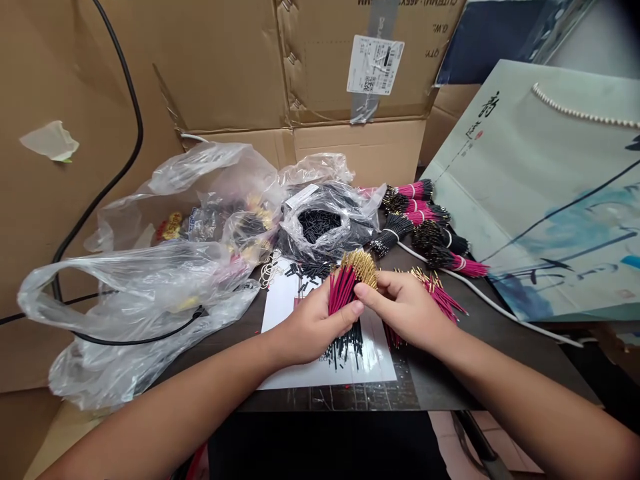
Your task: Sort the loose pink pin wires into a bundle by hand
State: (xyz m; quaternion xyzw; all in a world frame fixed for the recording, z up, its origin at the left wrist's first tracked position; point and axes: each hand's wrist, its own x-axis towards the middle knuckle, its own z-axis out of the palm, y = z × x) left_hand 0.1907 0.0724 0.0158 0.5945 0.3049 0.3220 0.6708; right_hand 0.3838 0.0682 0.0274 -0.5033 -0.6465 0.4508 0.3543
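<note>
Over the white paper sheet (280, 353), my left hand (311, 325) is closed around a thick bundle of short magenta and black wires (343, 290) with gold metal ends. The gold ends point up and away; the black ends hang down below my thumb. From the other side, my right hand (407, 307) grips the bundle near its gold ends, thumb in front, its other fingers partly hidden. Beyond my right hand lie loose magenta wires (443, 293). Small black tubes (310, 270) are scattered behind the bundle, beside some pale rubber bands (270, 272).
Behind my hands stands an open plastic bag of black tubes (317, 225). Crumpled clear bags (165, 280) cover the left side. Tied wire bundles (420, 213) lie back right by a white cable (500, 310) and a pale paper bag (560, 200). Cardboard (225, 67) walls the back.
</note>
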